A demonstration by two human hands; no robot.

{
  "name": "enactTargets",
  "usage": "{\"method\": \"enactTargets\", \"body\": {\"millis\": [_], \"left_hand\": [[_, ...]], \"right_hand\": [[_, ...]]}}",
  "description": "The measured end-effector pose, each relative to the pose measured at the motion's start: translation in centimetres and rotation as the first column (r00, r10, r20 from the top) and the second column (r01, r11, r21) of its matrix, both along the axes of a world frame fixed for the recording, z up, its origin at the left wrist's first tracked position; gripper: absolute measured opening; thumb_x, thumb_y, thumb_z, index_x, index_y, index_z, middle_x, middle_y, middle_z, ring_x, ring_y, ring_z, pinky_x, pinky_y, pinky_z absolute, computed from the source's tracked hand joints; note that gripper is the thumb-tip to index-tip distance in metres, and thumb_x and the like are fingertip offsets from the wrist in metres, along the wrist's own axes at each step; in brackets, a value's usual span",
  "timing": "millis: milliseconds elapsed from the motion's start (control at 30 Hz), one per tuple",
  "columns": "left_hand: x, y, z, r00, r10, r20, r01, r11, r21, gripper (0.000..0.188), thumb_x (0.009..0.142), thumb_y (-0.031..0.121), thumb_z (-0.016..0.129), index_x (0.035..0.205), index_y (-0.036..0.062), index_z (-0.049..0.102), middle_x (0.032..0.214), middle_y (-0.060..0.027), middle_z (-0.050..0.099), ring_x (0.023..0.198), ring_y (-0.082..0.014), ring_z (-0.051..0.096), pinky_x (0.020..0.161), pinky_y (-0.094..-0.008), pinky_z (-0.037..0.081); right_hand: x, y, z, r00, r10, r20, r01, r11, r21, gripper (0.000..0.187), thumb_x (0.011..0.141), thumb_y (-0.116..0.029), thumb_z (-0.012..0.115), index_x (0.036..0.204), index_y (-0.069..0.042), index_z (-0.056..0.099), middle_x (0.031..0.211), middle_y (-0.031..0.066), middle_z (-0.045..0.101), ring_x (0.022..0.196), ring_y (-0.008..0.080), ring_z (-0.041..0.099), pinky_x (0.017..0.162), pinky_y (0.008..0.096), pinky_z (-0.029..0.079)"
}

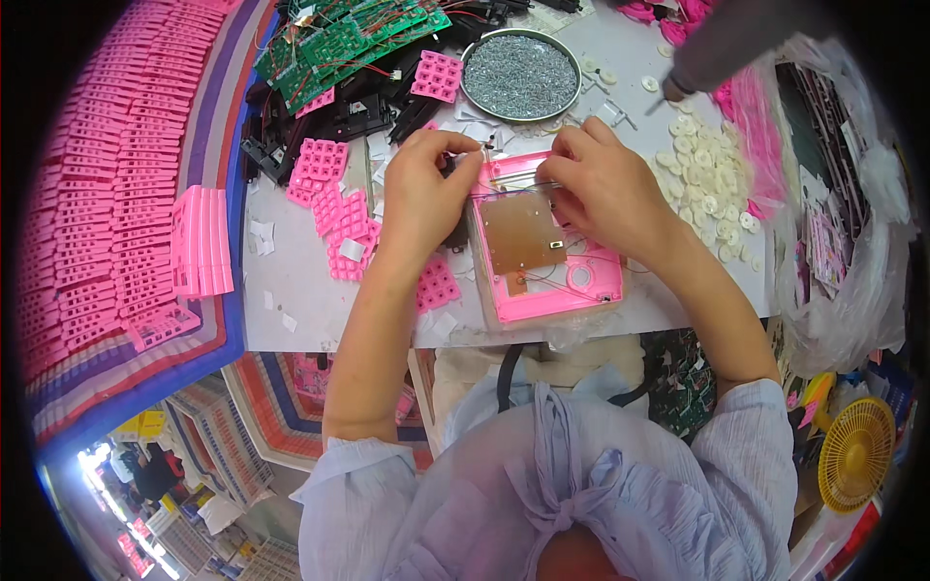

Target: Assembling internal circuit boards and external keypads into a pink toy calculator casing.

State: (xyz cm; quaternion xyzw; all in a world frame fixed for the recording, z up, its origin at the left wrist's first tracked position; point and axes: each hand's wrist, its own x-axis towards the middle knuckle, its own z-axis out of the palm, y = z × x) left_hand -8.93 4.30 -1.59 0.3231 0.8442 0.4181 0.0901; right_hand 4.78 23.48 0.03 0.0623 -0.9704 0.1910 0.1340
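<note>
A pink plastic casing (547, 308) lies on the table in front of me, with a brown circuit board (518, 232) inside it and thin wires along its lower part. At its upper left corner, my left hand (426, 184) is closed, thumb and forefinger pinched together. Against the upper right side, my right hand (610, 189) curls its fingers over the casing and the board's edge. Thin wires cross the casing's top between the hands. What the fingertips of each hand pinch is too small or hidden to make out.
Beyond the hands stands a round tin of small screws (520, 76). A screwdriver (678, 82) hangs at upper right above white plastic discs (702, 160). Pink keypads (318, 169), black parts and green circuit boards (339, 48) lie left; stacked pink casings (126, 174) stand further left.
</note>
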Motion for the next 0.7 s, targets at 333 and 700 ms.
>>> {"method": "enactTargets", "body": {"millis": [333,700], "left_hand": [[2.2,0.9,1.5,0.769,-0.187,-0.612,0.283,0.957,0.064,0.015,0.079,0.009,0.076,0.093,0.0101,0.075,0.088,-0.0032,0.071,0.086,-0.0245,0.062,0.082,-0.0373,0.045],[1.7,2.0,2.4,0.944,-0.292,-0.152,0.289,0.957,-0.039,0.015,0.082,0.011,0.075,0.095,0.0059,0.071,0.082,-0.0074,0.069,0.079,-0.0244,0.063,0.08,-0.038,0.045]], "right_hand": [[0.2,-0.4,-0.6,0.996,-0.079,0.043,0.077,0.996,0.036,0.016,0.072,-0.011,0.071,0.085,-0.005,0.067,0.095,0.0081,0.057,0.096,0.0279,0.056,0.074,0.0389,0.054],[0.8,-0.4,-0.6,0.999,-0.036,-0.012,0.038,0.988,0.149,0.011,0.072,-0.017,0.07,0.078,-0.008,0.067,0.082,0.0048,0.063,0.091,0.0251,0.058,0.072,0.0384,0.048]]}}
